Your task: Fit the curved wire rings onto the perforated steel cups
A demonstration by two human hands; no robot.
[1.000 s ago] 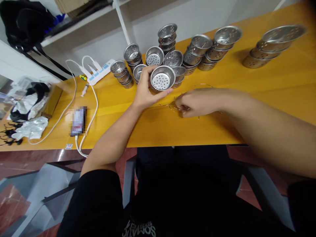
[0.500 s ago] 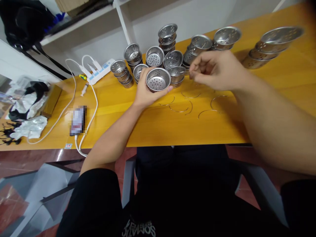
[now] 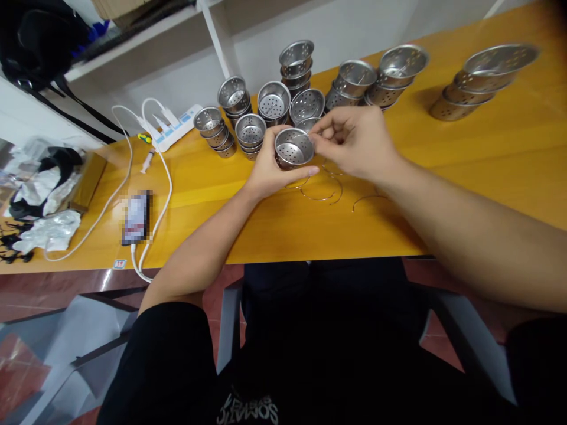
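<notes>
My left hand (image 3: 268, 168) is wrapped round a perforated metal cup (image 3: 293, 152), tilted so its holed inside faces me. At the cup's right rim, my right hand (image 3: 349, 141) is closed in a pinch on a thin wire (image 3: 303, 137), which reaches across the cup's mouth. The wire's far end is too fine to make out. On the table in front of the hands lie several thin curved wires (image 3: 319, 198), some of them hidden by my right forearm. Stacked perforated cups (image 3: 308, 106) stand just behind the held one.
More cup stacks line the back, with one leaning stack (image 3: 476, 88) at the far right. To the left are a power strip (image 3: 179, 130) with white cables, a syringe (image 3: 147, 161) and a phone (image 3: 136, 218). The wooden table (image 3: 266, 236) ends close to my body.
My right hand has moved left, bringing the wire to the cup's rim. My left hand and the cup have shifted slightly right.
</notes>
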